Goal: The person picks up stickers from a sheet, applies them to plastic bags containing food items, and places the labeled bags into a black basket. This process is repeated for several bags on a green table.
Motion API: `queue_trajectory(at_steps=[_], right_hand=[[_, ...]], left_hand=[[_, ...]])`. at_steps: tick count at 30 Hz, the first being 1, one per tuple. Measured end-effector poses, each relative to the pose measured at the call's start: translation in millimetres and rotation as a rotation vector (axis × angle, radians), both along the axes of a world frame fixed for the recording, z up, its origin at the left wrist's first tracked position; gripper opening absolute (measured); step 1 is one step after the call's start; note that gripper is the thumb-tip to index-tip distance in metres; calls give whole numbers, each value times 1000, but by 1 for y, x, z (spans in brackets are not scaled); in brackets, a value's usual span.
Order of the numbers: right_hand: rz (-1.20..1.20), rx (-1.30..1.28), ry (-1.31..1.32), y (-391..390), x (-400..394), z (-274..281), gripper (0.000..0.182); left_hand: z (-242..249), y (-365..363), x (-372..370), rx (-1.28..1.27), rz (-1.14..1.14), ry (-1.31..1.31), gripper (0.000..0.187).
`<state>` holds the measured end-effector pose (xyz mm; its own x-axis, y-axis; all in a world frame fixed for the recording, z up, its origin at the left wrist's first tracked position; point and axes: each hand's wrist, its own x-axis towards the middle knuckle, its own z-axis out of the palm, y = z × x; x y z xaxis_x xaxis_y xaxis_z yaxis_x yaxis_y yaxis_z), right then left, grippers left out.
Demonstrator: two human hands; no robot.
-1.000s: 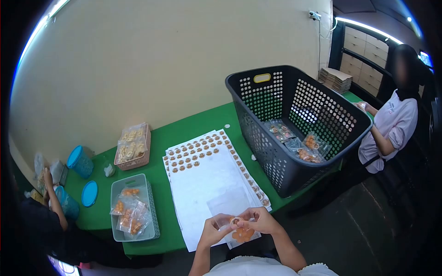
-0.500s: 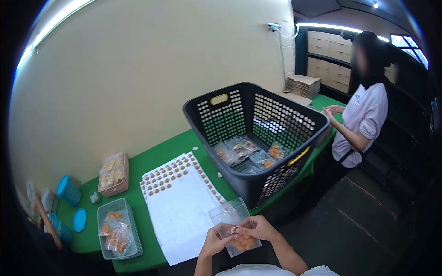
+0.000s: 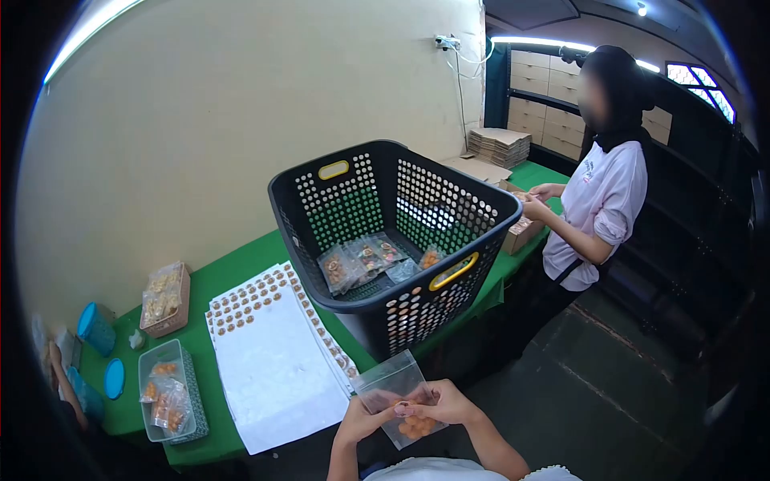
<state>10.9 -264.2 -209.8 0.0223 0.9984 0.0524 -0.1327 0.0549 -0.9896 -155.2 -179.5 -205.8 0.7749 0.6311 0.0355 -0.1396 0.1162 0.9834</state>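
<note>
A clear plastic bag (image 3: 392, 379) with round orange snacks (image 3: 415, 427) in it is in front of me, in the head view. My left hand (image 3: 362, 420) grips its left side, and my right hand (image 3: 451, 402) grips its right side. Both thumbs press near the middle of the bag, where a small round sticker partly shows under them. To the left, a white sheet of round stickers (image 3: 281, 377) lies on the green table; its upper rows and right edge carry stickers, the rest is bare backing.
A big black basket (image 3: 353, 305) holding several filled bags stands beyond my hands. A clear bin of orange snack bags (image 3: 197, 417), a pink tray (image 3: 167, 321) and blue tubs (image 3: 97, 330) are left. A co-worker (image 3: 603, 188) stands right, another person's arm (image 3: 66, 377) far left.
My view has turned right, so table items sit further left. My thumbs have come together over the sticker on the bag. The co-worker's hands now are over a cardboard box.
</note>
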Motion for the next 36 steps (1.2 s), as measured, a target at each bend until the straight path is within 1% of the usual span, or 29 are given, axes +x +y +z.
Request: queue_trajectory(at_steps=[2,5,6,8,9,11,13,14,15,17,19,21,22,25,27,29,31,32,34,36], right_hand=[[-26,-39,-66,-8,8,3,24],[-70,-55,-63,-21,17,15,24],[-79,-60,-64,-24,20,16,24],[-67,-29,40,-33,26,17,24],[-72,-37,42,-37,28,19,24],[-152,-24,10,-45,33,21,24],[-162,-48,-21,-50,40,11,23],[-183,-47,-18,-53,41,9,22],[-203,-46,-13,-56,40,7,21],[-211,-30,17,-60,38,7,21],[-218,-14,49,-62,34,5,21],[-200,6,94,-61,28,-1,22],[-199,6,98,-60,25,-1,22],[-196,26,98,-54,15,4,21],[-187,-27,46,-49,11,8,20],[-188,-24,35,-42,5,6,20],[-186,-22,24,-33,-2,3,20],[-174,-8,13,-29,-6,3,20],[-157,5,3,-22,-13,2,20],[-83,-46,-61,-15,-18,2,28]], left_hand=[[5,-8,11,-31,50,90,20],[6,-16,25,16,75,144,22],[12,-21,30,14,86,118,21],[11,-25,40,25,84,129,21],[10,-28,43,41,90,140,22],[15,-34,48,13,49,114,23],[11,-36,57,-1,-22,-4,29],[6,-36,58,34,-4,11,38],[8,-37,58,28,-4,15,38],[19,-36,60,-35,109,-138,42],[28,-30,58,-40,152,-137,40],[33,-23,52,-20,109,-9,32],[32,-21,52,0,120,15,24],[22,-13,48,26,143,44,19],[28,-11,43,65,166,46,19],[36,-12,38,101,194,49,18],[40,-11,33,95,197,-64,16],[37,-8,29,95,201,-62,16],[29,0,21,3,202,-109,11],[26,6,11,24,206,-103,10]])
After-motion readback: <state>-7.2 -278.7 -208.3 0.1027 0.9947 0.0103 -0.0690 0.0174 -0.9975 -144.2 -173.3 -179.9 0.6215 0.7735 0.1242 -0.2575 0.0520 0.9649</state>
